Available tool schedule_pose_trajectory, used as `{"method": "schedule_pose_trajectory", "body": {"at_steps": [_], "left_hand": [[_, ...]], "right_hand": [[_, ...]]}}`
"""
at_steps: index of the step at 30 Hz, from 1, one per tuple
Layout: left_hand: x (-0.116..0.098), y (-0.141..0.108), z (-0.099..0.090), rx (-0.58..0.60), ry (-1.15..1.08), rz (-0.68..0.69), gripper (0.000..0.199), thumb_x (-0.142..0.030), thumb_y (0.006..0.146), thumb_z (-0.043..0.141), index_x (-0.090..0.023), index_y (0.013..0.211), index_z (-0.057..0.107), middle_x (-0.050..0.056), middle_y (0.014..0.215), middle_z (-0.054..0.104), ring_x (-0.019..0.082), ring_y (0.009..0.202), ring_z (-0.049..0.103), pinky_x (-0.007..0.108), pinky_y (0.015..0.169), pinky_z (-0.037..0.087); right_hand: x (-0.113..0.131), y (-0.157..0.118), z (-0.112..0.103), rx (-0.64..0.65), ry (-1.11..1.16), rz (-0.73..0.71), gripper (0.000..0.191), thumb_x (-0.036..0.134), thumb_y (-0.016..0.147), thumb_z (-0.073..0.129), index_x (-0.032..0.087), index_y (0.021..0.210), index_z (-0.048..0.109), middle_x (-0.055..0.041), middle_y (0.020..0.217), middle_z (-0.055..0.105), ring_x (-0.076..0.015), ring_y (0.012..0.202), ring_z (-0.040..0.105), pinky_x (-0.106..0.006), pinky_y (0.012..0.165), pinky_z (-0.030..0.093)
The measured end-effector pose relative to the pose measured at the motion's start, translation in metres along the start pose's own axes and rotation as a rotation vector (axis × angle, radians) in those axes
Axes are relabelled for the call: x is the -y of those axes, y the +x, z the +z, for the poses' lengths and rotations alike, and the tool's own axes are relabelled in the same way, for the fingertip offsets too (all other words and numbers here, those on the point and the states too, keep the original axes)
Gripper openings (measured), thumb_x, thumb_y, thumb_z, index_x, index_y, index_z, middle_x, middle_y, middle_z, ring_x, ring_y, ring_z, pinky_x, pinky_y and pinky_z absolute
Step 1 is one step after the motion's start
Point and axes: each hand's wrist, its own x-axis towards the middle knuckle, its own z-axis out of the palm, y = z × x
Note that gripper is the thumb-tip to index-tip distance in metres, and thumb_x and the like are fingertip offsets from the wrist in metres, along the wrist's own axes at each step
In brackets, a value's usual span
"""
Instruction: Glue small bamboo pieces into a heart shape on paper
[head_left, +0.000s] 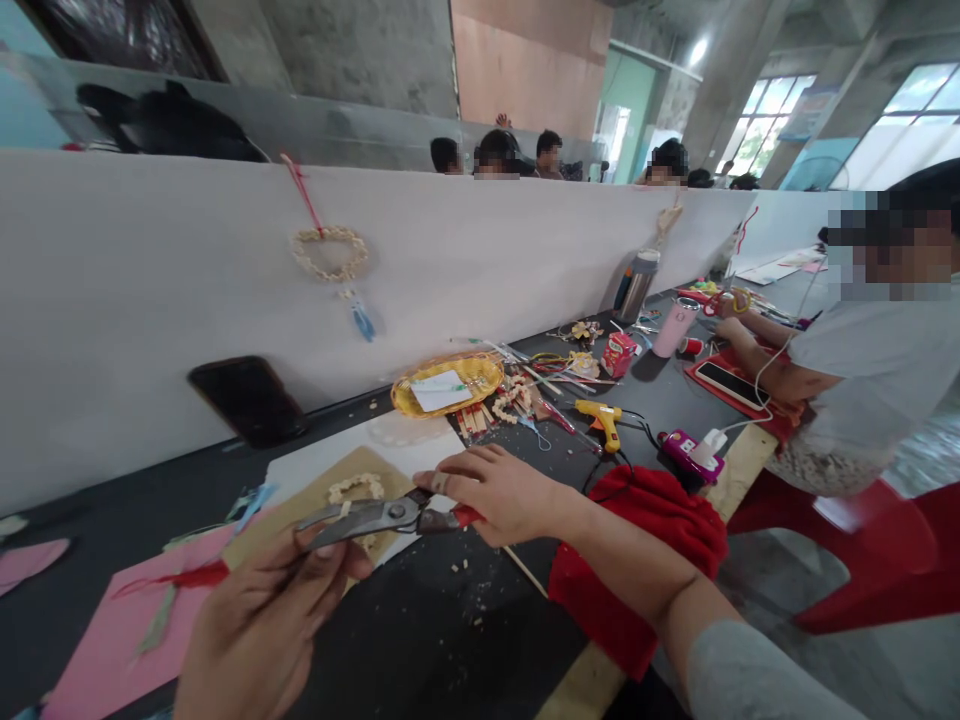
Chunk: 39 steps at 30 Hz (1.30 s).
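There are 1 cutter (pixel 400 514), 2 phones (pixel 247 400) and 1 basket (pixel 400 399).

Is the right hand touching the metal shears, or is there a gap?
Touching. The head view shows the right hand closed around the handle end of the metal shears.

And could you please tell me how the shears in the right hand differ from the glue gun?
The shears have grey metal blades with some red at the handle; the glue gun has a bright yellow body. The shears are held up in the right hand, while the glue gun lies on the dark table, untouched. Both are hand tools.
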Motion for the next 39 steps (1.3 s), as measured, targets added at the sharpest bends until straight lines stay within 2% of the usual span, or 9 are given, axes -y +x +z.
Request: {"method": "schedule_pose_trajectory", "body": {"at_steps": [3, 9, 14, 19, 22, 26, 32, 36, 39], "left_hand": [[-0.004, 0.000, -0.001, 0.020, -0.053, -0.095, 0.050, -0.050, 0.030, 0.091, -0.016, 0.059, 0.068, 0.003, 0.051, 0.062, 0.013, 0.049, 0.051, 0.018, 0.037, 0.033], [0.004, 0.001, -0.007, 0.050, -0.045, -0.100, 0.046, -0.049, 0.041, 0.089, -0.017, 0.069, 0.070, 0.003, 0.057, 0.065, 0.013, 0.053, 0.053, 0.019, 0.042, 0.039], [0.010, 0.003, -0.004, 0.033, 0.096, 0.104, 0.029, -0.043, 0.068, 0.075, -0.017, 0.073, 0.066, 0.001, 0.062, 0.064, 0.008, 0.044, 0.040, 0.019, 0.039, 0.031], [0.011, -0.001, 0.001, -0.064, 0.339, 0.310, 0.023, -0.039, 0.077, 0.065, -0.018, 0.083, 0.067, 0.001, 0.064, 0.064, 0.013, 0.053, 0.053, 0.023, 0.051, 0.042], [0.012, -0.006, 0.003, -0.135, 0.469, 0.351, 0.018, -0.035, 0.082, 0.059, -0.019, 0.082, 0.068, -0.001, 0.059, 0.060, 0.012, 0.052, 0.051, 0.023, 0.050, 0.039], [0.012, -0.007, 0.002, 0.028, 0.248, 0.279, 0.022, -0.034, 0.084, 0.058, -0.016, 0.074, 0.065, 0.001, 0.063, 0.061, 0.008, 0.045, 0.041, 0.022, 0.042, 0.029], [0.001, -0.005, 0.001, 0.210, -0.095, 0.051, 0.030, -0.039, 0.071, 0.073, -0.015, 0.067, 0.056, 0.002, 0.054, 0.062, 0.002, 0.035, 0.027, 0.019, 0.037, 0.017], [-0.001, -0.006, 0.002, 0.271, -0.163, -0.001, 0.035, -0.041, 0.069, 0.076, -0.015, 0.064, 0.052, 0.002, 0.051, 0.062, 0.001, 0.034, 0.026, 0.019, 0.036, 0.014], [0.002, -0.005, 0.005, 0.221, -0.140, 0.044, 0.033, -0.040, 0.071, 0.075, -0.014, 0.066, 0.055, 0.003, 0.055, 0.064, 0.002, 0.035, 0.029, 0.019, 0.037, 0.017]], "right_hand": [[-0.001, 0.000, 0.001, -0.005, -0.004, -0.007, 0.058, 0.020, 0.086, 0.052, 0.019, 0.142, 0.039, -0.0105, 0.130, 0.056, -0.0234, 0.112, 0.052, -0.038, 0.095, 0.044], [-0.002, 0.000, 0.007, 0.023, 0.032, -0.017, 0.052, 0.018, 0.086, 0.051, 0.018, 0.137, 0.044, -0.0111, 0.124, 0.058, -0.0216, 0.109, 0.055, -0.035, 0.095, 0.045], [-0.003, 0.001, 0.007, 0.003, 0.020, 0.033, 0.053, 0.017, 0.085, 0.052, 0.017, 0.138, 0.045, -0.0116, 0.125, 0.058, -0.0230, 0.112, 0.054, -0.036, 0.094, 0.045], [-0.004, -0.002, 0.006, -0.053, -0.028, 0.052, 0.064, 0.013, 0.081, 0.055, 0.021, 0.143, 0.039, -0.0116, 0.128, 0.056, -0.0249, 0.117, 0.050, -0.041, 0.097, 0.043], [-0.004, -0.005, 0.007, -0.063, -0.001, 0.045, 0.068, 0.010, 0.079, 0.055, 0.020, 0.144, 0.037, -0.0124, 0.132, 0.054, -0.0260, 0.121, 0.048, -0.044, 0.100, 0.042], [-0.004, -0.007, 0.009, -0.039, 0.061, 0.010, 0.070, 0.006, 0.076, 0.052, 0.017, 0.144, 0.037, -0.0147, 0.135, 0.051, -0.0269, 0.124, 0.046, -0.046, 0.101, 0.043], [-0.007, -0.007, 0.012, -0.045, 0.087, -0.018, 0.074, 0.005, 0.074, 0.051, 0.020, 0.145, 0.036, -0.0144, 0.133, 0.052, -0.0272, 0.125, 0.046, -0.048, 0.101, 0.044], [-0.010, -0.007, 0.017, -0.070, 0.095, -0.047, 0.072, 0.004, 0.074, 0.050, 0.019, 0.143, 0.040, -0.0144, 0.129, 0.054, -0.0263, 0.118, 0.051, -0.047, 0.098, 0.046], [-0.011, -0.006, 0.019, -0.062, 0.095, -0.029, 0.069, 0.003, 0.074, 0.050, 0.017, 0.141, 0.042, -0.0151, 0.127, 0.056, -0.0259, 0.116, 0.052, -0.046, 0.097, 0.047]]}}
